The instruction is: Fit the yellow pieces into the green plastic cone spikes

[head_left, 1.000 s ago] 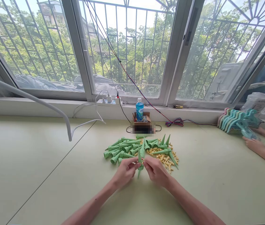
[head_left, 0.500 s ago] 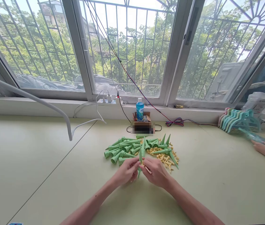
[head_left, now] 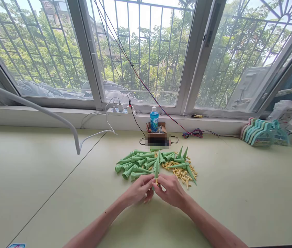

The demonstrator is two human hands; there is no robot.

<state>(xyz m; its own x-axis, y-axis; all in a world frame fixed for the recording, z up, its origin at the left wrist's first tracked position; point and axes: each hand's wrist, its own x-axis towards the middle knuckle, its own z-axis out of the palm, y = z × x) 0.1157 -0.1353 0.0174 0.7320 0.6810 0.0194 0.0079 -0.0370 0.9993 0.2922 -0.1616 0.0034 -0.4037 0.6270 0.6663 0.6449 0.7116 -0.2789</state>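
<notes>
The pale green table (head_left: 44,179) runs up to a white sill (head_left: 44,114) under barred windows (head_left: 140,55), with trees outside. A seam crosses its left part, and a thick white tube (head_left: 58,117) arches in from the left. On the sill sits a power strip (head_left: 113,111) with plugs in it; a red and dark cable (head_left: 193,133) lies coiled below. Hangers (head_left: 259,132), pink and aqua, stand bunched at the right.

Near the sill is an open cardboard box (head_left: 162,128) holding small bits too jumbled to name. A bottle (head_left: 154,120) of blue liquid stands upright at it (whether inside or just behind, I cannot tell).

The held spike (head_left: 156,170) is a light green, tapering cone, point up and away, between the two hands over the near edge of the pile. The left hand (head_left: 138,188) pinches its lower part, fingers closed; the right hand (head_left: 172,190) has thumb and forefinger together on a small yellow peg (head_left: 157,181) against it. Beyond them, green spikes (head_left: 129,169) with ribbed collars lie heaped at the left, and yellow pegs (head_left: 183,177) spread at the right with more green cones among them.
</notes>
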